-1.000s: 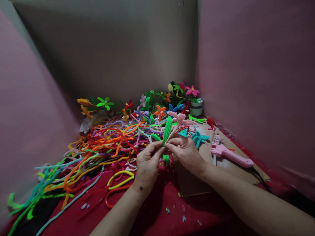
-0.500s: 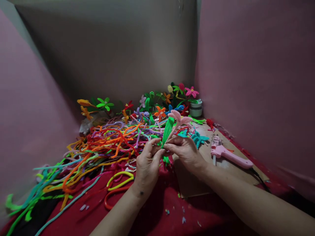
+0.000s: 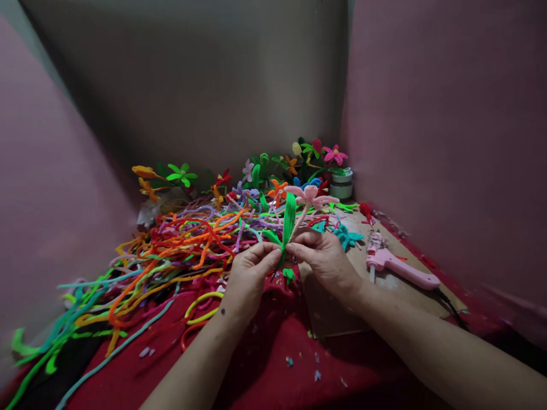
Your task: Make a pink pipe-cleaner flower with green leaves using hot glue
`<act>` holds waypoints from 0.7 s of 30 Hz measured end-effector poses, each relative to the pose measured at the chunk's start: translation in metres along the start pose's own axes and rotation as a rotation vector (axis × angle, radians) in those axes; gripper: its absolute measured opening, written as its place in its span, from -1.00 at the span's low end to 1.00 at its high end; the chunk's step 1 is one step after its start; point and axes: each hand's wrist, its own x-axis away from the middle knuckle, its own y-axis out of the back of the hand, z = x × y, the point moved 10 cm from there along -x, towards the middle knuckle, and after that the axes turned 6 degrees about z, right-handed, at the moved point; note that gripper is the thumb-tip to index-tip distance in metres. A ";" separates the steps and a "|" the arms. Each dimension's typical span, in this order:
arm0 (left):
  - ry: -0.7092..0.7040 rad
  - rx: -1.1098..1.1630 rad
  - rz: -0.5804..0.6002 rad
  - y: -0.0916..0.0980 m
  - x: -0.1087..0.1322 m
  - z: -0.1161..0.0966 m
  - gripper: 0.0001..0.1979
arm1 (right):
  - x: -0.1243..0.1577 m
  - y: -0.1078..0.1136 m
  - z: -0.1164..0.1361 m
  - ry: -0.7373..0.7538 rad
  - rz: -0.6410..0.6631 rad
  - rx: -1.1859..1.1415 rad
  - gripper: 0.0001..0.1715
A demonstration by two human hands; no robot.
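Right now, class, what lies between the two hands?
In the head view, a green leaf and a pink flower, stems pinched by left hand and right hand.

Glue gun (image 3: 401,269) right of hands; pipe-cleaner pile (image 3: 179,239) left.

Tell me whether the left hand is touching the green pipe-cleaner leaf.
Touching. The head view shows the left hand pinching the base of the green leaf between thumb and forefinger, the right hand pinching it opposite.
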 end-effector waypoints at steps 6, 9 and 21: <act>-0.070 -0.150 -0.115 0.002 0.006 -0.009 -0.91 | 0.001 0.002 0.006 0.040 -0.028 0.104 -0.87; -0.087 -0.201 -0.183 0.004 0.010 -0.010 -0.91 | 0.002 0.003 0.007 0.059 -0.052 0.162 -0.87; -0.276 -0.485 -0.133 -0.003 0.011 -0.015 -0.89 | 0.008 0.001 0.023 0.242 -0.056 0.411 -0.88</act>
